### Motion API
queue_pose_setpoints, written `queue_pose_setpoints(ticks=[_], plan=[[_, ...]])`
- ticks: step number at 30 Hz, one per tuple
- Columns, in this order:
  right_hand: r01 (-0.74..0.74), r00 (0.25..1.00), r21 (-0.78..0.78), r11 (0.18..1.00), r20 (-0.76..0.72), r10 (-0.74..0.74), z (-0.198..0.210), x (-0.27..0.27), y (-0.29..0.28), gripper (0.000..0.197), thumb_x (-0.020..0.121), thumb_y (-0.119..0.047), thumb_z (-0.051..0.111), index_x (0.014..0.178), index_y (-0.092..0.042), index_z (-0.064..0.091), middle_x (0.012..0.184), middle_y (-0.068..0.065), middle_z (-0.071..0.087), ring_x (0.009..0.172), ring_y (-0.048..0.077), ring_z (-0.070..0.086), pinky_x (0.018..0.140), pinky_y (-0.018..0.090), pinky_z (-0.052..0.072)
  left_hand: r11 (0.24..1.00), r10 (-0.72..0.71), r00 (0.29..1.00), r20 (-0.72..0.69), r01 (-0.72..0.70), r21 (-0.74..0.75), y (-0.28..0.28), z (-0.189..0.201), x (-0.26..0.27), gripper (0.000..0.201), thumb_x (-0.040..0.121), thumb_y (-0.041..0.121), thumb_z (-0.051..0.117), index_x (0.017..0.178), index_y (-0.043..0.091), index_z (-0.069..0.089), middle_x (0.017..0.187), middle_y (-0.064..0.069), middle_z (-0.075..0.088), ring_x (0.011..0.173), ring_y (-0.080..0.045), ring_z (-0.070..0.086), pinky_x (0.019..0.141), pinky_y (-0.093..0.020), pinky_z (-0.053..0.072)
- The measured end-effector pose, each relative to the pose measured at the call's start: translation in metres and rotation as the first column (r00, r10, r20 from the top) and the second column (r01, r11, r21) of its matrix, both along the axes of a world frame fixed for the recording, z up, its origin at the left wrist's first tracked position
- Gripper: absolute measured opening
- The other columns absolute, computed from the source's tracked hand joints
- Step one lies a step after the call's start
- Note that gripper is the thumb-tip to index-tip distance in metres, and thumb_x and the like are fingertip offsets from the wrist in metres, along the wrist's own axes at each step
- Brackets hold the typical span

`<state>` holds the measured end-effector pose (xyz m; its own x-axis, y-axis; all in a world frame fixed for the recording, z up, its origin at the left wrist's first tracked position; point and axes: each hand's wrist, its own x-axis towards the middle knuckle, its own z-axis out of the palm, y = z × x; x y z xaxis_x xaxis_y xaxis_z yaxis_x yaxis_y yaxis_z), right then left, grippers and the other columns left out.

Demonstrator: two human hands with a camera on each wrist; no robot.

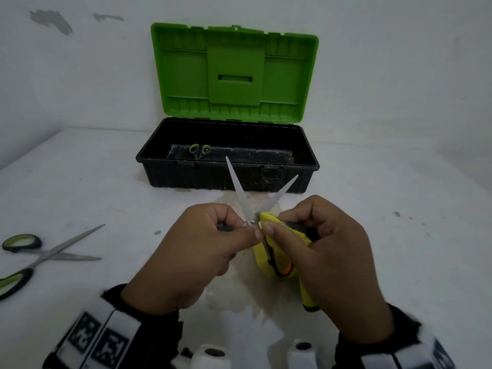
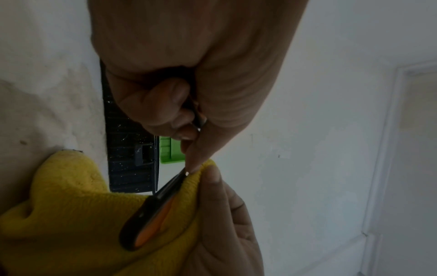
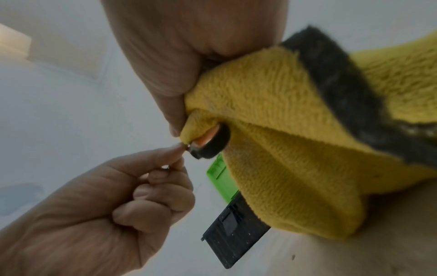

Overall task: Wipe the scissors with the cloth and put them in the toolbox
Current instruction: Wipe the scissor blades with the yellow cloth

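Observation:
A pair of scissors (image 1: 237,193) with black-and-orange handles (image 2: 151,220) is held above the table, its two blades spread and pointing at the toolbox (image 1: 229,179). My left hand (image 1: 250,230) grips one handle and pinches near the pivot. My right hand (image 1: 277,225) pinches the yellow cloth (image 1: 258,259) around the base of the right blade. The cloth (image 3: 283,130) drapes under the other handle (image 3: 212,145). The black toolbox stands open behind, its green lid (image 1: 234,73) upright.
A small pair of green-handled scissors (image 1: 199,150) lies inside the toolbox at its left. Another pair with green-and-black handles (image 1: 45,253) lies open on the white table (image 1: 399,249) at the far left. A white wall stands behind the toolbox.

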<state>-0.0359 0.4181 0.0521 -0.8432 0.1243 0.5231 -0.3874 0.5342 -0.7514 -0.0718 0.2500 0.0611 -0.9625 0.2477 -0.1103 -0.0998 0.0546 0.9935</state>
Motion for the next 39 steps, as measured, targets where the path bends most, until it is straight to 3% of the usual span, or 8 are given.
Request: queue_pose_setpoints(ticks=[6,12,16,19,23,28,32,39], plan=[[0.038,0.999,0.070,0.997,-0.027,-0.037,0.003,-0.004,-0.006,0.017,0.081,-0.029,0.080,0.076,-0.021,0.066,0.066,-0.011,0.065,0.067,0.009,0.063,0.056,0.015,0.047,0.999,-0.037,0.999,0.015,0.038,-0.020,-0.001,0.003,0.001,0.024,0.075,0.013,0.078,0.065,0.006,0.058,0.044,-0.003,0.040,0.040,-0.013,0.028,0.040,-0.020,0.023],[0.094,0.989,-0.106,0.990,0.120,-0.082,0.006,-0.006,-0.001,0.027,0.078,-0.037,0.081,0.068,-0.022,0.060,0.055,0.001,0.065,0.048,0.017,0.061,0.047,0.027,0.049,0.997,-0.066,0.998,0.021,0.067,-0.046,-0.002,0.003,0.003,0.029,0.072,0.017,0.080,0.065,0.006,0.055,0.044,-0.005,0.040,0.039,-0.013,0.026,0.041,-0.021,0.022],[0.062,0.987,-0.126,0.990,0.156,-0.041,0.009,-0.001,-0.003,0.029,0.077,-0.037,0.081,0.065,-0.022,0.059,0.056,0.002,0.065,0.047,0.016,0.060,0.044,0.022,0.046,0.994,-0.104,0.994,0.027,0.104,-0.030,-0.004,0.005,0.003,0.033,0.059,0.025,0.081,0.065,0.005,0.056,0.044,-0.006,0.039,0.038,-0.013,0.024,0.040,-0.020,0.021],[0.146,0.981,-0.154,0.977,0.152,-0.123,0.007,-0.006,0.005,0.028,0.074,-0.036,0.083,0.065,-0.020,0.062,0.062,-0.001,0.067,0.053,0.009,0.060,0.047,0.015,0.044,0.992,-0.111,0.994,0.017,0.111,-0.060,-0.004,0.004,0.000,0.031,0.066,0.019,0.083,0.065,0.005,0.055,0.046,-0.008,0.039,0.038,-0.013,0.025,0.041,-0.020,0.020],[0.067,0.981,-0.147,0.987,0.188,-0.038,0.009,-0.002,0.000,0.029,0.075,-0.035,0.082,0.064,-0.019,0.061,0.059,0.003,0.065,0.053,0.016,0.060,0.046,0.019,0.045,0.987,-0.144,0.990,-0.003,0.143,-0.074,-0.005,0.005,-0.002,0.031,0.062,0.024,0.083,0.061,0.009,0.056,0.046,-0.007,0.041,0.038,-0.014,0.026,0.040,-0.020,0.022],[0.176,0.978,-0.187,0.966,0.141,-0.151,0.006,-0.012,0.011,0.029,0.075,-0.035,0.083,0.065,-0.017,0.062,0.063,0.000,0.067,0.054,0.007,0.058,0.049,0.015,0.044,0.987,-0.154,0.987,-0.055,0.150,-0.060,-0.002,0.003,-0.006,0.030,0.070,0.016,0.081,0.065,0.004,0.054,0.045,-0.005,0.038,0.037,-0.012,0.026,0.038,-0.018,0.023],[0.089,0.985,-0.115,0.989,0.158,-0.070,0.005,-0.008,0.002,0.030,0.077,-0.035,0.082,0.065,-0.017,0.061,0.059,0.001,0.063,0.053,0.013,0.057,0.047,0.016,0.042,0.986,-0.154,0.978,-0.138,0.143,-0.091,-0.004,0.004,-0.008,0.029,0.064,0.025,0.082,0.059,0.012,0.057,0.044,-0.006,0.042,0.037,-0.013,0.028,0.039,-0.019,0.025],[0.150,0.986,-0.147,0.978,0.096,-0.137,0.004,-0.014,0.002,0.030,0.078,-0.034,0.081,0.065,-0.018,0.059,0.057,-0.005,0.060,0.052,0.005,0.052,0.048,0.012,0.039,0.994,-0.102,0.981,-0.166,0.096,-0.047,-0.002,0.000,-0.006,0.029,0.062,0.027,0.081,0.058,0.012,0.056,0.041,-0.001,0.041,0.035,-0.011,0.029,0.039,-0.017,0.026]])
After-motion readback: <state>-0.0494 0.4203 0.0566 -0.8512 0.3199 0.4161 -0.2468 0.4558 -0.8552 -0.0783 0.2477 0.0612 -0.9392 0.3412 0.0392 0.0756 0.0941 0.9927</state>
